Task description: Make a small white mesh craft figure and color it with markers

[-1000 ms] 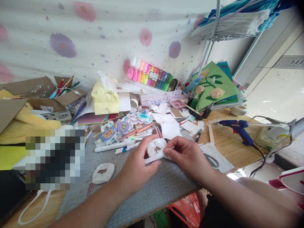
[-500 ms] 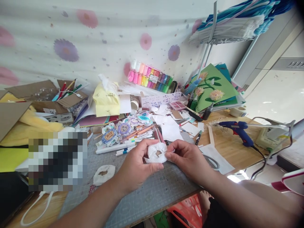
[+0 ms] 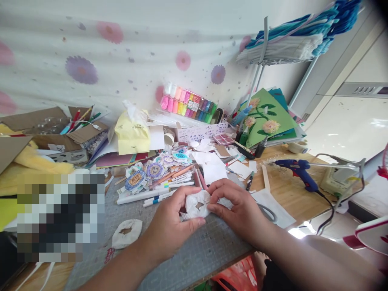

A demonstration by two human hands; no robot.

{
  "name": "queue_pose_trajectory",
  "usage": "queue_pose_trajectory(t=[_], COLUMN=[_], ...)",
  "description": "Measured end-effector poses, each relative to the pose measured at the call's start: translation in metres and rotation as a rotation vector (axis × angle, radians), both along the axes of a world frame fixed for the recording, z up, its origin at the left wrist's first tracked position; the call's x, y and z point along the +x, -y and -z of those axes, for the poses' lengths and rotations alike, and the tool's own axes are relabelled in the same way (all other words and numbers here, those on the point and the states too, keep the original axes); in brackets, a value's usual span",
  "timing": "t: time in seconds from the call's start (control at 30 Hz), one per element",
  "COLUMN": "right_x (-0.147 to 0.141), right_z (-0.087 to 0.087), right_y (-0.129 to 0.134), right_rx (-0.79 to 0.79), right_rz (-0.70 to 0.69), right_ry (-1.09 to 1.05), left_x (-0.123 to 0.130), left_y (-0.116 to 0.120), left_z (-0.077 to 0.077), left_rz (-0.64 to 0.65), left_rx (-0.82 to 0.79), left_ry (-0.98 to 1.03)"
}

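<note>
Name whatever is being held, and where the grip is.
A white ring-like piece: the left hand grips its left side, and the right hand pinches its right edge.

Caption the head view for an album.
Two bare hands hold a white ring above a grey mat, a similar ring lying nearby.

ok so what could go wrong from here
The white ring between the left hand and right hand looks soft, so pinching might distort its opening. The second white ring lies near the left forearm, which could brush it across the grey mat.
</note>
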State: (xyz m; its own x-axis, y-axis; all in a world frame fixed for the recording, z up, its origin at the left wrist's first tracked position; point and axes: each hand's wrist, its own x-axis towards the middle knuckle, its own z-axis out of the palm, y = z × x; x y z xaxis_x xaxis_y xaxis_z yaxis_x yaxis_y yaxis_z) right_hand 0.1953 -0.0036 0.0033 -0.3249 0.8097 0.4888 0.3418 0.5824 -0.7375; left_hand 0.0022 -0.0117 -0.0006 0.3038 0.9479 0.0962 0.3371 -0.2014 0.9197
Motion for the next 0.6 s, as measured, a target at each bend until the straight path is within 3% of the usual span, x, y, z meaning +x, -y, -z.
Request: queue_pose_trajectory(t=[0.13, 0.23, 0.3, 0.33, 0.37, 0.4, 0.47, 0.6], right_x=[0.014, 0.050, 0.089, 0.111, 0.134, 0.155, 0.189, 0.219], right_z=[-0.007, -0.015, -0.020, -0.022, -0.022, -0.022, -0.018, -0.002], right_y=[0.003, -0.002, -0.007, -0.010, -0.012, -0.014, -0.015, -0.020], right_rx=[0.068, 0.073, 0.091, 0.092, 0.084, 0.081, 0.081, 0.072], right_rz=[-0.073, -0.074, 0.137, 0.363, 0.676, 0.839, 1.004, 1.086], right_ry=[0.133, 0.207, 0.203, 0.216, 0.234, 0.250, 0.300, 0.392], left_x=[0.000, -0.004, -0.007, -0.008, -0.009, -0.009, -0.010, -0.011], left_y=[-0.003, -0.004, -0.003, -0.003, -0.003, -0.003, -0.003, -0.004], left_z=[0.002, 0.003, 0.006, 0.008, 0.009, 0.011, 0.015, 0.021], left_rz=[-0.121, -0.181, -0.210, -0.230, -0.250, -0.282, -0.345, -0.410], left_rx=[0.095, 0.178, 0.248, 0.288, 0.324, 0.352, 0.366, 0.334], left_ry=[-0.024, -0.097, -0.143, -0.156, -0.164, -0.169, -0.155, -0.067])
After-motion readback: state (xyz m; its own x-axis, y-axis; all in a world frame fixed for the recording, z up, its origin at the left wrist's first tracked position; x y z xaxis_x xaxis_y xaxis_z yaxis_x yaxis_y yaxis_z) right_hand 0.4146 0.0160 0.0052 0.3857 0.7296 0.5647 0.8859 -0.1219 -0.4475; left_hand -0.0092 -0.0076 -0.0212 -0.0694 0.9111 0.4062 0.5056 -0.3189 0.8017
